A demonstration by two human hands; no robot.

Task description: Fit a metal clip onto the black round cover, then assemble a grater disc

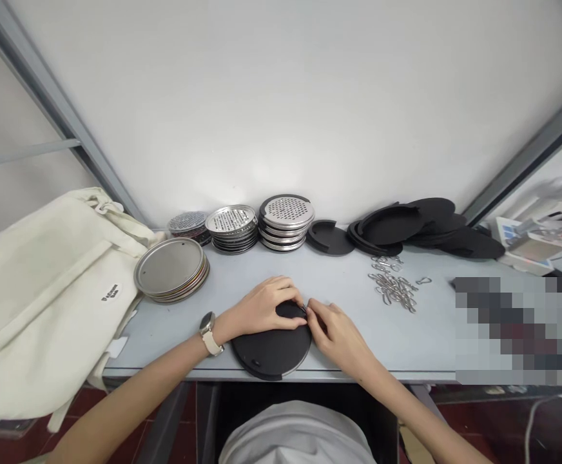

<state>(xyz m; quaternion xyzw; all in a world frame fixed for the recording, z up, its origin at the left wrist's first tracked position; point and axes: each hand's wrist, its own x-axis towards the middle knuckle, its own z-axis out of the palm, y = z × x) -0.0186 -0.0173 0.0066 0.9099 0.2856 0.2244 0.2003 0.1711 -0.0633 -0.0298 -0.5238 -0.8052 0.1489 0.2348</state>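
A round black disc (271, 351) lies flat at the table's front edge. My left hand (261, 308), with a watch on the wrist, rests on the disc's far rim, fingers curled over it. My right hand (336, 332) sits at the disc's right rim, its fingertips pinched together at a small piece on the rim that I cannot make out. Both hands meet at the disc's upper right edge.
Behind stand a stack of plain metal plates (171, 269), stacks of perforated metal discs (285, 222), black rings and discs (397, 229), and a heap of metal clips (394, 287). A cream cloth bag (39, 290) lies left. Devices (532, 248) sit far right.
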